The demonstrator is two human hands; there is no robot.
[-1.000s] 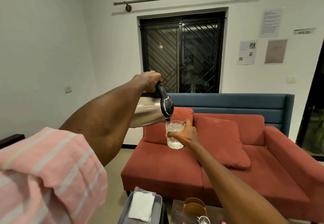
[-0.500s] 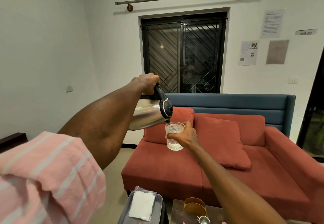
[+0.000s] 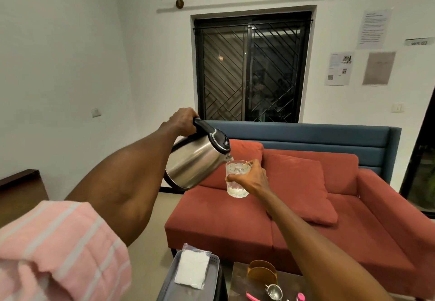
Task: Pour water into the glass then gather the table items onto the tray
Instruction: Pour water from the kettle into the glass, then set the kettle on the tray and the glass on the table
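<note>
My left hand [image 3: 182, 121] grips the black handle of a steel kettle [image 3: 193, 162], held in the air and tilted with its spout over a clear glass [image 3: 236, 180]. My right hand [image 3: 255, 178] holds that glass from the right side; the glass has water in it, nearly to the rim. Low in the view a grey tray [image 3: 211, 277] carries a white packet in clear plastic [image 3: 193, 269]. To its right a small table [image 3: 237, 282] bears an amber holder [image 3: 261, 274], a small metal strainer [image 3: 274, 291] and pink-handled items [image 3: 300, 297].
A red sofa [image 3: 306, 218] with cushions and a blue back stands behind the table, under a barred window [image 3: 251, 70]. A dark wooden piece [image 3: 18, 190] sits at the left wall. Bare floor [image 3: 150, 241] lies between the sofa and my left arm.
The kettle has swung back toward upright and dropped a little. The glass stays under the spout in my right hand, fuller than before.
</note>
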